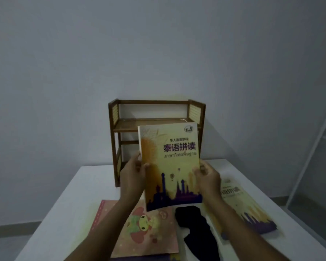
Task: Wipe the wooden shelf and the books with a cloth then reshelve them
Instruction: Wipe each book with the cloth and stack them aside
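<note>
I hold a yellow book (pixel 170 164) with a purple skyline cover upright in front of me, cover facing me. My left hand (pixel 133 176) grips its left edge and my right hand (pixel 207 178) grips its right edge. Behind it a small brown wooden shelf (pixel 120 117) stands at the far edge of the white table; both of its tiers show no books. A black cloth (pixel 196 228) lies crumpled on the table below the book. A second yellow book (pixel 247 208) lies flat to the right. A pink book (pixel 149 232) with a cartoon cover lies flat to the left.
The white table (pixel 79 194) stands against a plain pale wall. A white frame with a glass panel (pixel 312 147) rises at the right. Another book's edge (pixel 139 259) peeks out under the pink one at the bottom.
</note>
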{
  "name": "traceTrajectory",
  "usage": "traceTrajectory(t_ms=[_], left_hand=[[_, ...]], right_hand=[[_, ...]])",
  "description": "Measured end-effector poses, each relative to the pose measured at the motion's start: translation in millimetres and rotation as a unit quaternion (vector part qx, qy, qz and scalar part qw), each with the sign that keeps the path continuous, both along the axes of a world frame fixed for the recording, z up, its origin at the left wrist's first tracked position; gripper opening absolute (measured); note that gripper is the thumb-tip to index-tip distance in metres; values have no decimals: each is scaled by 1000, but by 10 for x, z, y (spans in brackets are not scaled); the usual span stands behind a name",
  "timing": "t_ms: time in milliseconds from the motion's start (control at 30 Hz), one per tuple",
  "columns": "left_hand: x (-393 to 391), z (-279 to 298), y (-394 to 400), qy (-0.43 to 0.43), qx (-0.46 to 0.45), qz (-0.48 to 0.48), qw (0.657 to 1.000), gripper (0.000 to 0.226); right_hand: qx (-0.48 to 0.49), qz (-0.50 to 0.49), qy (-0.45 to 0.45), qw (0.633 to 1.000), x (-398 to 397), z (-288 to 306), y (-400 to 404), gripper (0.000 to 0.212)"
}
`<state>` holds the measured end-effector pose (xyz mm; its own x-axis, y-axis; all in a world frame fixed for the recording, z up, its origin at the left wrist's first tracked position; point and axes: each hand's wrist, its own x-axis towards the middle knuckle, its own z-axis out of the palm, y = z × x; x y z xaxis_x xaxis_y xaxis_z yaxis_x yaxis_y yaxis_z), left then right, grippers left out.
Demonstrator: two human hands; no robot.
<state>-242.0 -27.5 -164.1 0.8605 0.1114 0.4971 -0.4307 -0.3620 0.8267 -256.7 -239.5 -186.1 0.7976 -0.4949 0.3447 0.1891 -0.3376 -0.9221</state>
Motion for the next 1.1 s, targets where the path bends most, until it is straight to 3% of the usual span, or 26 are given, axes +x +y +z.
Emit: traceTrajectory(t_ms=[167,300,433,500,600,767,867,1100], left_hand=[[324,40,-908,214,1,-134,968,12],[378,-324,-1542,288,-28,-168,942,10],[469,-780,-1946,338,-19,-174,925,27],[466,-896,-1995,332,34,-163,929,31],[529,-1059,-2133,289,198,-142,926,24],[568,-1204,-2116,238,414,-127,869,41],[555,-1259,-2098,198,464,-140,852,57],[484,-1115,-1550,130,485,-93,860,60]], right_hand=[[-102,-73,105,986,15,249,-887,29],[-159,-92,194,964,-42,97,-1461,34],[-186,-101,262,941,-16,-170,-1881,32],[-197,-101,281,934,-10,-266,-1916,32],[-207,-108,313,921,47,-460,-2050,40],[-299,-117,353,879,103,-746,-2098,35],[-335,-123,358,863,68,-884,-2091,32],[-338,-80,283,894,22,-742,-1748,46]])
